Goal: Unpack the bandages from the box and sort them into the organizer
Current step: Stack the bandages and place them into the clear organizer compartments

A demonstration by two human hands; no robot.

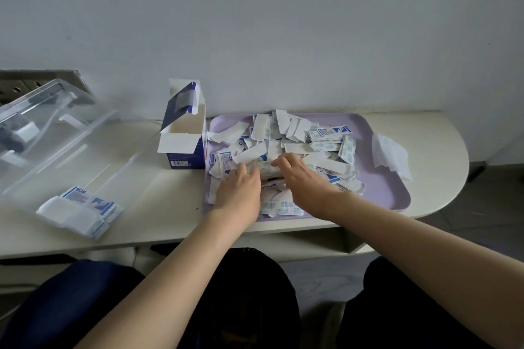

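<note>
Bandages [297, 147]: a loose heap of flat wrapped strips, white with blue print, some face down, on a lavender tray [380, 190].
Handling: I judge them very light, thin, bendy and slick against each other. A pile would fan out, so I would square a small stack by its long edges and pinch across the middle.
Left hand [239, 187]: at the heap's near-left side, fingers fairly straight, pushing wrappers inward and holding nothing.
Right hand [300, 176]: just beside it, fingers bent over the wrappers. I cannot tell whether they pinch any.
Box [185, 136]: upright, flaps open, just left of the tray.
Organizer [71, 133]: clear plastic, further left. A small sorted stack [79, 210] lies at its near end, seemingly inside.
Wipe [392, 154]: a white sheet at the tray's right rim.
</note>
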